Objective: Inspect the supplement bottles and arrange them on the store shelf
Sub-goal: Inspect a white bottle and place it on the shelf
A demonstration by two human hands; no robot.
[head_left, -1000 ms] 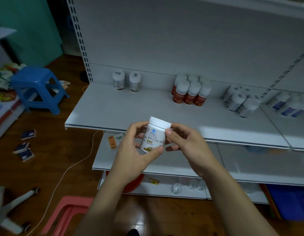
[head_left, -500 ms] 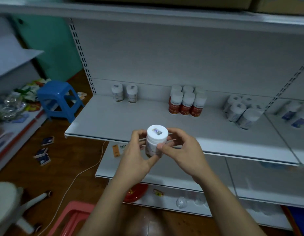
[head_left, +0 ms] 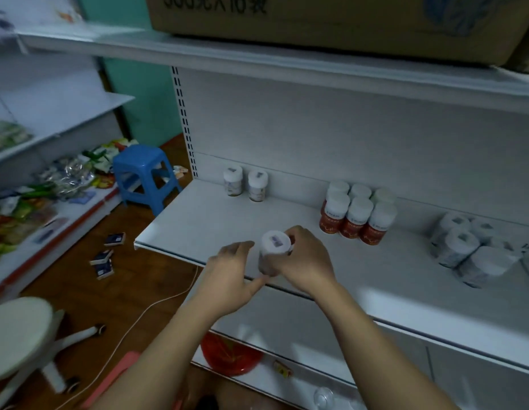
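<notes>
Shows a white-capped plastic supplement bottle (head_left: 273,253) upright at the front edge of the white metal shelf (head_left: 198,220); cannot tell whether it rests on the shelf or hangs just above. Grips it with the right hand (head_left: 309,261), fingers curled round the body. Sets the left hand (head_left: 230,270) just beside it, fingers loosely spread, thumb reaching to the base, seemingly as a steadying support. Includes, well beyond both hands at the shelf back, two matching white-capped bottles (head_left: 233,182), and right of the right hand six red-labelled bottles (head_left: 358,216) in a block. Suggests placement beside the matching pair.
</notes>
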